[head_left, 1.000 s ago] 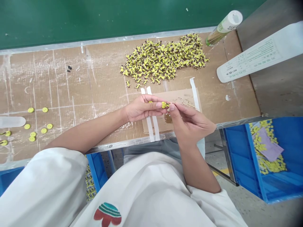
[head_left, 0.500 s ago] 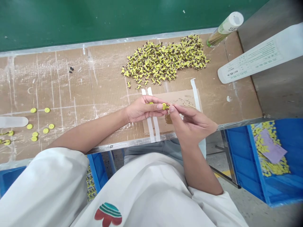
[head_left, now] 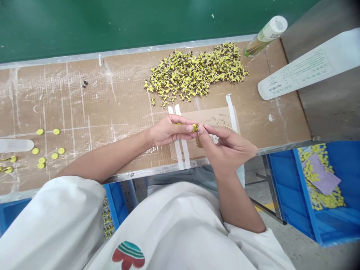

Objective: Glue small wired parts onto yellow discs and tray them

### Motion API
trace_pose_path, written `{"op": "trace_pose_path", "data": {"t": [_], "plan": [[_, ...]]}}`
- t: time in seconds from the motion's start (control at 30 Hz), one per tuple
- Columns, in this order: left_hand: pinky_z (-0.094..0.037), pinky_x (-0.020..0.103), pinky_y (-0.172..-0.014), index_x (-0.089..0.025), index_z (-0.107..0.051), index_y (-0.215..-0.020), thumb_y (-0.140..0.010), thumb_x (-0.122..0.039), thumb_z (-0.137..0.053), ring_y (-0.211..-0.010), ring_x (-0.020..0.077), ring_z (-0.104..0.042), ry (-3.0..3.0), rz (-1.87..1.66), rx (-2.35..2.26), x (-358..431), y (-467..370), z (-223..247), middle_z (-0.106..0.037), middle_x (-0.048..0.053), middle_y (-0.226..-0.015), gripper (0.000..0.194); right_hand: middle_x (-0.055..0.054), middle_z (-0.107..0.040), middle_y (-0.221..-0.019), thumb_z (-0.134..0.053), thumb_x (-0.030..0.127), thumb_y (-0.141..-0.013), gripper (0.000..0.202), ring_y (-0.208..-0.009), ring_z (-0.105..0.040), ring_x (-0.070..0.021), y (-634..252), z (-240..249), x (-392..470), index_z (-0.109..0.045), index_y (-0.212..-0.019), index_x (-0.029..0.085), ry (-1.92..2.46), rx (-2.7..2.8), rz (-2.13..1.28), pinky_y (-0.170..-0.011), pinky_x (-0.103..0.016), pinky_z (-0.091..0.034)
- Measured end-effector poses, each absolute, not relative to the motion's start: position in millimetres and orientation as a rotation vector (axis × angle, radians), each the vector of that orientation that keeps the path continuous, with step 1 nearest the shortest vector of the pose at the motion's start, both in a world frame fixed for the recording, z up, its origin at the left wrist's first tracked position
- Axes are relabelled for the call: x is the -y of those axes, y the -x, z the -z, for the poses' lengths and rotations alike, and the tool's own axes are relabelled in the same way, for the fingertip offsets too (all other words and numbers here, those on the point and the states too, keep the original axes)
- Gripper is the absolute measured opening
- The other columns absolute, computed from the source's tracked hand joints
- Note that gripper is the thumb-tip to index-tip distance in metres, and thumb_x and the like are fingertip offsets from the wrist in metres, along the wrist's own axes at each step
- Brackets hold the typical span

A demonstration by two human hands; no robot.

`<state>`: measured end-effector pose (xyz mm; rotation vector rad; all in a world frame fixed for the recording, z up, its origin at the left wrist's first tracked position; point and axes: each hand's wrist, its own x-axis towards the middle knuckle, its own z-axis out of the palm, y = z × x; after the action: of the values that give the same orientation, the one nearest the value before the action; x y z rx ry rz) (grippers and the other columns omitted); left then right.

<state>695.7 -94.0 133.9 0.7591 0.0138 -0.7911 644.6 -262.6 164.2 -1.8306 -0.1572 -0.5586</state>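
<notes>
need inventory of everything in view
figures: many, yellow and dark, back middle
loose discs: seven, yellow, left
tailed discs: two, yellow, far left
rounded piece: one, whitish, left edge
bottle: one, white, right
stick tub: one, clear, back right
card: one, brown, front middle
tape strips: three, white, card edges
table: one, brown, middle
crates: at least two, blue, below
paper: one, purple, right crate
panel: one, green, top
held pieces: two visible, yellow, centre
shirt: one, white, bottom
left hand: one, centre
right hand: one, centre

Yellow piece (head_left: 195,128) partly hidden by hands (head_left: 170,130), white container (head_left: 309,64) cut off
</notes>
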Motion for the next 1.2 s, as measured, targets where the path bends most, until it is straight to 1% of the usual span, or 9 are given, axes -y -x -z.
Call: {"op": "trace_pose_path", "data": {"t": [0.2, 0.33, 0.43, 0.53, 0.63, 0.77, 0.9, 1.07, 1.2], "plan": [[-0.063, 0.027, -0.081, -0.014, -0.081, -0.091, -0.061, -0.03, -0.095, -0.078, 0.0164, -0.077, -0.8, 0.792, -0.077, 94, -695, -135, -0.08, 0.008, -0.086, 0.037, -0.001, -0.076, -0.092, -0.081, 0.026, -0.083, 0.012, -0.081, -0.074, -0.0202, -646, -170, 264, -0.079, -0.095, 0.026, 1.894, 0.157, 0.531, -0.076, -0.035, -0.064], [-0.063, 0.022, -0.077, -0.014, -0.081, -0.092, -0.062, -0.031, -0.094, -0.078, 0.0156, -0.077, -0.781, 0.795, -0.068, 94, -695, -136, -0.08, 0.009, -0.086, 0.037, -0.001, -0.076, -0.089, -0.081, 0.027, -0.083, 0.011, -0.074, -0.072, -0.0171, -646, -173, 263, -0.079, -0.093, 0.026, 1.884, 0.105, 0.514, -0.066, -0.029, -0.06], [-0.062, 0.021, -0.079, -0.014, -0.081, -0.092, -0.065, -0.028, -0.093, -0.079, 0.015, -0.077, -0.776, 0.786, -0.091, 95, -693, -139, -0.08, 0.008, -0.086, 0.033, 0.0, -0.075, -0.084, -0.081, 0.027, -0.082, 0.01, -0.07, -0.07, -0.0156, -647, -172, 262, -0.079, -0.091, 0.024, 1.873, 0.065, 0.538, -0.061, -0.027, -0.057], [-0.062, 0.023, -0.084, -0.014, -0.081, -0.093, -0.071, -0.022, -0.089, -0.08, 0.0141, -0.077, -0.804, 0.77, -0.163, 96, -691, -144, -0.08, 0.008, -0.088, 0.025, 0.0, -0.075, -0.083, -0.08, 0.029, -0.082, 0.01, -0.068, -0.068, -0.0154, -649, -172, 263, -0.079, -0.089, 0.023, 1.893, 0.067, 0.538, -0.061, -0.028, -0.057], [-0.062, 0.022, -0.083, -0.014, -0.081, -0.093, -0.073, -0.02, -0.087, -0.079, 0.0135, -0.077, -0.822, 0.75, -0.207, 97, -687, -152, -0.08, 0.008, -0.09, 0.022, 0.0, -0.075, -0.082, -0.08, 0.03, -0.082, 0.01, -0.066, -0.068, -0.0153, -651, -175, 265, -0.079, -0.09, 0.023, 1.896, 0.095, 0.515, -0.061, -0.029, -0.058], [-0.061, 0.019, -0.08, -0.014, -0.08, -0.093, -0.073, -0.024, -0.088, -0.079, 0.0124, -0.076, -0.823, 0.693, -0.215, 101, -680, -163, -0.08, 0.007, -0.09, 0.024, 0.0, -0.073, -0.078, -0.081, 0.028, -0.081, 0.011, -0.064, -0.067, -0.0149, -655, -183, 267, -0.079, -0.089, 0.022, 1.844, 0.108, 0.495, -0.059, -0.028, -0.057], [-0.06, 0.016, -0.076, -0.013, -0.077, -0.087, -0.07, -0.027, -0.09, -0.077, 0.0108, -0.076, -0.792, 0.605, -0.214, 102, -670, -174, -0.079, 0.003, -0.084, 0.026, 0.0, -0.074, -0.079, -0.083, 0.024, -0.079, 0.01, -0.066, -0.069, -0.0153, -656, -190, 265, -0.079, -0.088, 0.02, 1.781, 0.128, 0.489, -0.058, -0.027, -0.056], [-0.061, 0.02, -0.077, -0.013, -0.069, -0.079, -0.066, -0.027, -0.092, -0.077, 0.0129, -0.077, -0.842, 0.484, -0.266, 97, -655, -187, -0.077, 0.001, -0.077, 0.03, -0.001, -0.075, -0.081, -0.083, 0.024, -0.079, 0.011, -0.068, -0.07, -0.0165, -655, -191, 259, -0.079, -0.089, 0.022, 1.715, 0.175, 0.403, -0.06, -0.028, -0.057], [-0.062, 0.025, -0.082, -0.014, -0.072, -0.08, -0.068, -0.031, -0.091, -0.083, 0.016, -0.078, -0.915, 0.352, -0.309, 91, -636, -197, -0.079, 0.004, -0.085, 0.028, -0.002, -0.075, -0.082, -0.084, 0.028, -0.077, 0.012, -0.068, -0.071, -0.0168, -651, -192, 251, -0.08, -0.087, 0.022, 1.689, 0.173, 0.364, -0.06, -0.027, -0.059]]}}
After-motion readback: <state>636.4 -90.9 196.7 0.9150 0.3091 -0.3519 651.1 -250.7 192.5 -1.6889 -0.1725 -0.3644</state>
